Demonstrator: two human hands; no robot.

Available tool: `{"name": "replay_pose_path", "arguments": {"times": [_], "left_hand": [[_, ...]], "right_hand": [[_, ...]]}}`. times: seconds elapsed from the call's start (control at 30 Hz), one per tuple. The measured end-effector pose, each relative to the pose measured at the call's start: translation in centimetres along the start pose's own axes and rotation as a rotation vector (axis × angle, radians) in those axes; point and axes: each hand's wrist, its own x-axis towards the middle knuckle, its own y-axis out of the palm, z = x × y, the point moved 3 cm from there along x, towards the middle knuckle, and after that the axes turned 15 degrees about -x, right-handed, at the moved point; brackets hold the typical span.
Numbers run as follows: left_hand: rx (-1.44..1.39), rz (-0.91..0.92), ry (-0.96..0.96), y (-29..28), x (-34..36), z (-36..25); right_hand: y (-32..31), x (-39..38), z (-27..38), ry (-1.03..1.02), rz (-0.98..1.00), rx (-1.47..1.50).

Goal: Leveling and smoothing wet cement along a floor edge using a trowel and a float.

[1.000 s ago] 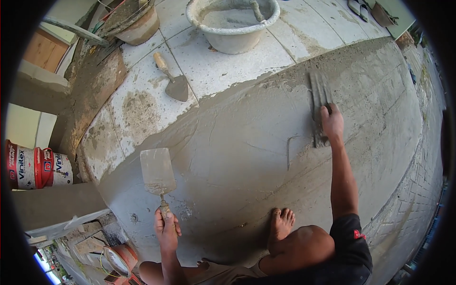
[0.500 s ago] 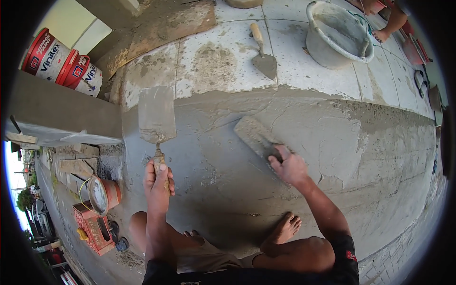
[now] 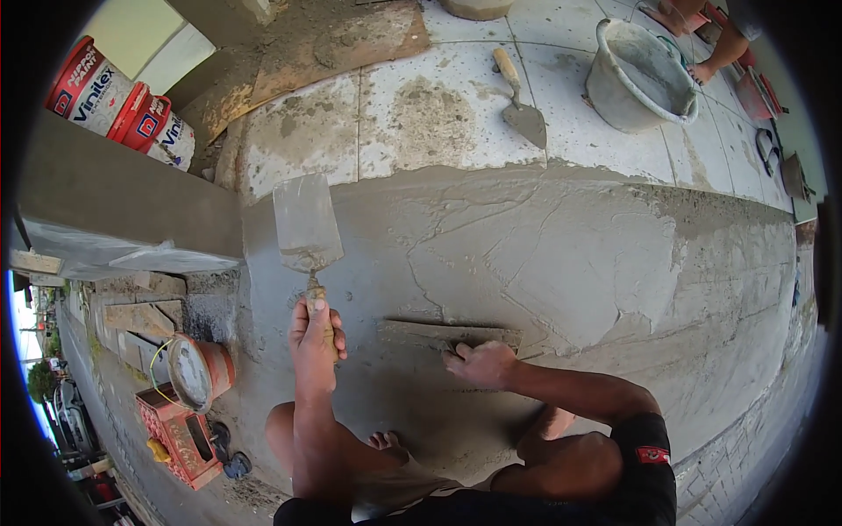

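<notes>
My left hand (image 3: 316,342) is closed around the handle of a square-bladed trowel (image 3: 307,219), its flat blade pointing away from me over the wet grey cement (image 3: 491,237). In my right hand (image 3: 481,362) is a long plastering float (image 3: 421,334), gripped by its handle, which my fingers mostly hide. The float lies crosswise close in front of my knees, at the cement surface; one long edge looks raised. Smooth patches, ridges and drag lines show in the cement beyond it.
White tiles (image 3: 307,131) border the cement at the far side, bearing a pointed trowel (image 3: 526,121) and a mortar bucket (image 3: 605,83). Another person's hand (image 3: 702,72) is beyond the bucket. Paint buckets (image 3: 145,123) stand far left; a red crate (image 3: 189,447) and a pail (image 3: 210,368) sit nearer left.
My right hand has drawn the float toward me and leftward, turning it from slanted to nearly crosswise. The trowel in my left hand appears slightly farther right and lower as the view shifts.
</notes>
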Motion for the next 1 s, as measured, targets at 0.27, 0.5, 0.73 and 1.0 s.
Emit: {"name": "replay_pose_path", "arguments": {"times": [0.27, 0.5, 0.73, 1.0], "left_hand": [[0.074, 0.029, -0.083, -0.2, 0.9, 0.8], [0.126, 0.087, -0.102, 0.1, 1.7, 1.7], [0.222, 0.089, -0.110, 0.8, 2.6, 3.7], [0.272, 0.135, -0.098, 4.1, 1.1, 4.9]], "right_hand": [[-5.6, 5.3, -6.3, 0.233, -0.154, -0.226], [-6.7, 0.6, -14.2, 0.728, -0.528, -0.221], [-4.5, -8.0, -19.5, 1.032, -0.752, -0.058], [-2.0, -21.9, -29.0, 1.455, -0.902, 0.253]]}}
